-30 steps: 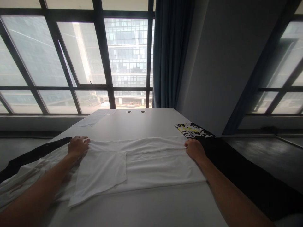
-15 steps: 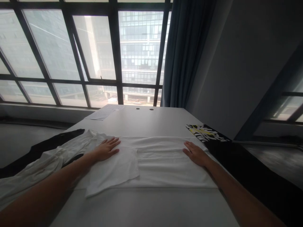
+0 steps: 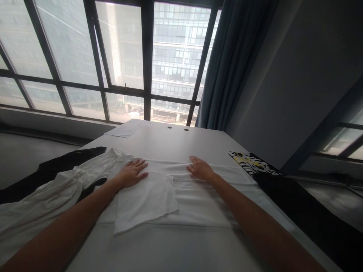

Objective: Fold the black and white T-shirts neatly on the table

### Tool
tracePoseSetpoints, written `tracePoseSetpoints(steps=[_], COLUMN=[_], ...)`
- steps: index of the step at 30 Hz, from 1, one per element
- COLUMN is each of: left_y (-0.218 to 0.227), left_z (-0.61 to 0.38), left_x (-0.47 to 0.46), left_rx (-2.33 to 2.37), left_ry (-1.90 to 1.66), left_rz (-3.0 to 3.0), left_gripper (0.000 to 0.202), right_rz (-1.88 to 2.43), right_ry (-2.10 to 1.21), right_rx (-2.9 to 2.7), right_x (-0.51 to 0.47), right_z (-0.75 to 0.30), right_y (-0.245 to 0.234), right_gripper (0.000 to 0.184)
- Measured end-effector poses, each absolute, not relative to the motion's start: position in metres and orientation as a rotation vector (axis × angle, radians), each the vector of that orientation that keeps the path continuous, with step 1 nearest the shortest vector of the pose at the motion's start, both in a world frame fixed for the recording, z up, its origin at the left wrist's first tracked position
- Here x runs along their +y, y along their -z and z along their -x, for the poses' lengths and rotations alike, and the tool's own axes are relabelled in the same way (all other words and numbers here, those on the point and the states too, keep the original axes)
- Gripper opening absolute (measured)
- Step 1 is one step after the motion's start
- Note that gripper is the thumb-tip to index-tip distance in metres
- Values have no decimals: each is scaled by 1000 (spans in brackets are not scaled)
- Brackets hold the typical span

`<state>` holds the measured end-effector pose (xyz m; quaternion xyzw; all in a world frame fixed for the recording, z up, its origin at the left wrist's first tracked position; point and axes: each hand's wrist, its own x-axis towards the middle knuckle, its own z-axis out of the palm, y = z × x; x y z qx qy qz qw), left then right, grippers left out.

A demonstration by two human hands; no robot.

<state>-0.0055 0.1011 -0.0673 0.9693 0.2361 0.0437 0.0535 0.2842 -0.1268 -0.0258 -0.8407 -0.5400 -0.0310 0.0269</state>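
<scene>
A white T-shirt (image 3: 204, 207) lies lengthwise across the white table, its long side folded in and a sleeve (image 3: 147, 198) spread on top at the left. My left hand (image 3: 132, 173) rests flat near the shirt's left end, by the sleeve's upper edge, fingers spread. Close to the middle of the far folded edge is my right hand (image 3: 200, 169), palm down with fingers apart. It is over the cloth; whether it presses on it I cannot tell. Neither hand grips anything.
A crumpled white garment (image 3: 68, 185) and a black one (image 3: 76, 156) hang over the table's left side. Black cloth with a white and yellow print (image 3: 253, 164) lies along the right edge. Papers (image 3: 124, 130) lie at the far left of the white table (image 3: 176, 145), before the windows.
My right hand has moved left along the shirt, from near its right end to the middle of the far edge. My left hand stays on the cloth. The camera view has tilted slightly.
</scene>
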Motion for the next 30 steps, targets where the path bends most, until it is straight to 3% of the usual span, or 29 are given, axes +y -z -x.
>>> tracePoseSetpoints(steps=[9, 25, 30], left_y=[63, 66, 61], left_z=[7, 7, 5], left_x=[95, 103, 96], left_rx=[731, 700, 702], left_ry=[-118, -98, -118], left_rz=[-2937, -2940, -2933], left_gripper=[77, 81, 76], right_rz=[2537, 2880, 2958], right_ry=[-90, -33, 1], right_rx=[-1721, -1199, -1091], right_x=[-116, -207, -229], right_z=[-296, -423, -434], right_y=[68, 84, 73], right_gripper=[67, 78, 71])
